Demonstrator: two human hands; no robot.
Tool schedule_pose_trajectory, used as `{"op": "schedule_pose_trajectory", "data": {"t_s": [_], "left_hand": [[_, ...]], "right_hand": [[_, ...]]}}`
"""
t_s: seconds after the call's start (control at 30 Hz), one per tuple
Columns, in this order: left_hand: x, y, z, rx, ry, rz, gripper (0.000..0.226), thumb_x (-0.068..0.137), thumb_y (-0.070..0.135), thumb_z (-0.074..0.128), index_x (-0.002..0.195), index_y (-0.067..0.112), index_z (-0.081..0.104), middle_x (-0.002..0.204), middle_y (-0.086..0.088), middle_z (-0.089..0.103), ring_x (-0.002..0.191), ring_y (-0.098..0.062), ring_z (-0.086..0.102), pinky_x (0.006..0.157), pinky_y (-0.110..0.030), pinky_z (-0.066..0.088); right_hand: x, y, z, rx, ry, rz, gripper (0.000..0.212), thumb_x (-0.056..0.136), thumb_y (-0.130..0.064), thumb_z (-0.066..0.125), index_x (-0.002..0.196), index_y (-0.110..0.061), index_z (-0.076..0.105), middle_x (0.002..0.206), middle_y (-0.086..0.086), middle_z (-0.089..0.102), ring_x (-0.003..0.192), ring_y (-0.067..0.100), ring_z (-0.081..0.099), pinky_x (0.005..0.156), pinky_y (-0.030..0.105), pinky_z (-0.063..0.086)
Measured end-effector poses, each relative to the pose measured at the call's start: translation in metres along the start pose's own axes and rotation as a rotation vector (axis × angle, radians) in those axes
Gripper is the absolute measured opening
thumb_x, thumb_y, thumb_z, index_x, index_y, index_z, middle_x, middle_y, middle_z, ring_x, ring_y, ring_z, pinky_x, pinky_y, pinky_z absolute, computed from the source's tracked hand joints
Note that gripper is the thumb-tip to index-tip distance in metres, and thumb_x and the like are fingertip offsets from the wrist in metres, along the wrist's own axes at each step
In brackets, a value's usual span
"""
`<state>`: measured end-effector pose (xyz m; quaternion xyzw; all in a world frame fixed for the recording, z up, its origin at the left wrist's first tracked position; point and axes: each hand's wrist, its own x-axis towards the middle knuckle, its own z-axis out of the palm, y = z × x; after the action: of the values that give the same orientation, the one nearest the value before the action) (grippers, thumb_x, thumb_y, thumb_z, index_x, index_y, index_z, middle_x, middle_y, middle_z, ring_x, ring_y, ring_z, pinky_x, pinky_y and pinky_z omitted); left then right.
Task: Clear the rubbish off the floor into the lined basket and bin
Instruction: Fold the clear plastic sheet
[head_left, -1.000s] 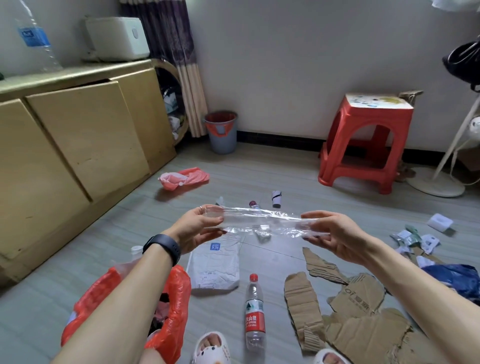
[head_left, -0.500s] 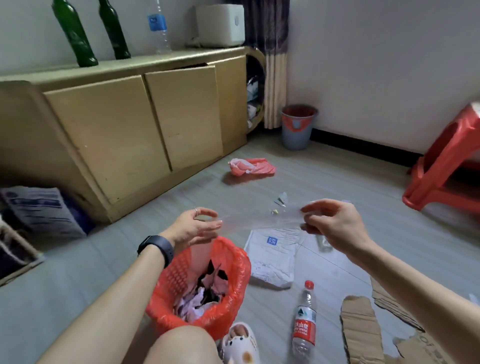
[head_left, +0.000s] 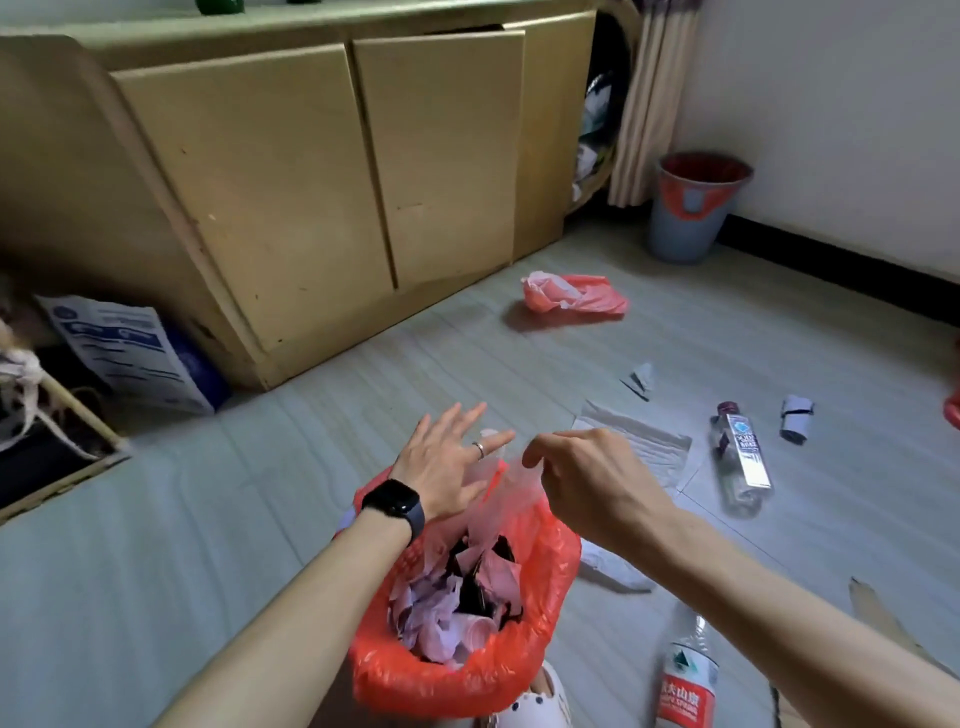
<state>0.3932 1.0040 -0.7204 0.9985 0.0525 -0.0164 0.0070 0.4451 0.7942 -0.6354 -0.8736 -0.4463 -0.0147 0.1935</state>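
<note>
Head view. Left hand (head_left: 445, 467), fingers spread and released, hovers above the red-lined basket (head_left: 540, 587). Right hand (head_left: 589, 480), fingers curled, pinches the clear plastic film (head_left: 501, 486), which hangs over the basket's mouth. A red bag (head_left: 574, 294) and a clear bottle (head_left: 742, 460) lie on the floor (head_left: 208, 519); the grey bin (head_left: 688, 221) stands by the wall.

A tan wooden cabinet (head_left: 249, 171) is filling the upper left. Its right door (head_left: 441, 156) is standing slightly proud at the top. At the cabinet's rounded end, an open shelf (head_left: 597, 119) is holding crumpled clutter, and a striped curtain (head_left: 649, 104) is hanging just beside it. A blue-and-white printed bag (head_left: 130, 353) is leaning near the cabinet's left end. A black skirting board (head_left: 841, 260) is lining the white wall (head_left: 831, 78). A white perforated slipper (head_left: 535, 706) is showing at the bottom edge.
</note>
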Motion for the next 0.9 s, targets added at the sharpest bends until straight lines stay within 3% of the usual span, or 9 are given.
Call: {"op": "schedule_pose_trajectory", "data": {"t_s": [0.1, 0.2, 0.3, 0.43, 0.53, 0.67, 0.8, 0.9], "left_hand": [[0.006, -0.018, 0.008, -0.112, 0.083, -0.027, 0.048, 0.092, 0.041, 0.053, 0.138, 0.033, 0.044, 0.144, 0.004, 0.045, 0.135, -0.022, 0.042, 0.109, -0.036, 0.031], [-0.007, -0.044, 0.014, -0.202, 0.063, -0.153, 0.036, 0.091, 0.042, 0.053, 0.124, 0.029, 0.048, 0.120, 0.002, 0.062, 0.110, -0.026, 0.058, 0.085, -0.036, 0.045], [-0.021, -0.060, 0.019, -0.257, -0.011, -0.237, 0.044, 0.092, 0.049, 0.052, 0.133, 0.035, 0.044, 0.131, 0.004, 0.059, 0.114, -0.026, 0.058, 0.087, -0.037, 0.049], [-0.028, -0.051, 0.021, -0.449, 0.024, -0.303, 0.056, 0.088, 0.054, 0.057, 0.139, 0.040, 0.039, 0.138, 0.005, 0.055, 0.121, -0.022, 0.054, 0.095, -0.036, 0.048], [-0.029, -0.039, 0.021, -0.487, 0.106, -0.316, 0.068, 0.084, 0.060, 0.059, 0.143, 0.041, 0.032, 0.146, 0.011, 0.043, 0.128, -0.017, 0.048, 0.097, -0.037, 0.047], [-0.026, -0.044, 0.013, -0.372, 0.177, -0.277, 0.079, 0.081, 0.064, 0.061, 0.148, 0.042, 0.026, 0.158, 0.008, 0.020, 0.136, -0.021, 0.041, 0.107, -0.039, 0.040], [-0.029, -0.049, 0.003, -0.340, 0.191, -0.282, 0.073, 0.085, 0.065, 0.055, 0.148, 0.042, 0.026, 0.160, 0.004, 0.017, 0.138, -0.024, 0.038, 0.108, -0.039, 0.037], [-0.032, -0.042, -0.010, -0.320, 0.181, -0.256, 0.065, 0.090, 0.056, 0.053, 0.148, 0.035, 0.033, 0.159, 0.002, 0.020, 0.140, -0.023, 0.036, 0.109, -0.039, 0.036]], "right_hand": [[0.015, 0.003, 0.014, -0.016, -0.031, -0.041, 0.033, 0.085, -0.008, 0.050, 0.104, -0.026, 0.071, 0.099, -0.001, 0.074, 0.084, 0.033, 0.068, 0.066, 0.037, 0.055], [0.028, 0.003, 0.032, -0.024, -0.106, -0.051, 0.036, 0.085, -0.006, 0.049, 0.109, -0.026, 0.067, 0.105, 0.001, 0.072, 0.089, 0.035, 0.067, 0.069, 0.039, 0.055], [0.047, -0.004, 0.057, -0.045, -0.237, -0.073, 0.037, 0.082, -0.001, 0.047, 0.110, -0.021, 0.064, 0.109, 0.004, 0.068, 0.092, 0.037, 0.064, 0.067, 0.039, 0.053], [0.072, -0.009, 0.099, -0.025, -0.368, -0.023, 0.039, 0.086, 0.000, 0.045, 0.120, -0.017, 0.054, 0.108, 0.013, 0.065, 0.093, 0.040, 0.063, 0.064, 0.040, 0.048], [0.083, -0.007, 0.125, 0.175, -0.304, 0.104, 0.046, 0.091, -0.006, 0.050, 0.134, -0.017, 0.038, 0.109, 0.019, 0.063, 0.096, 0.042, 0.062, 0.075, 0.045, 0.051], [0.083, 0.001, 0.128, 0.458, -0.214, 0.245, 0.071, 0.086, -0.029, 0.072, 0.146, -0.018, 0.037, 0.142, 0.013, 0.049, 0.115, 0.032, 0.059, 0.099, 0.037, 0.045], [0.044, 0.027, 0.107, 0.628, -0.114, 0.359, 0.071, 0.080, -0.036, 0.078, 0.141, -0.024, 0.043, 0.141, -0.002, 0.053, 0.103, 0.012, 0.069, 0.093, 0.030, 0.051], [0.007, 0.048, 0.084, 0.523, -0.174, 0.365, 0.058, 0.085, -0.031, 0.072, 0.137, -0.024, 0.047, 0.136, -0.001, 0.058, 0.105, 0.012, 0.067, 0.090, 0.026, 0.052]]}}
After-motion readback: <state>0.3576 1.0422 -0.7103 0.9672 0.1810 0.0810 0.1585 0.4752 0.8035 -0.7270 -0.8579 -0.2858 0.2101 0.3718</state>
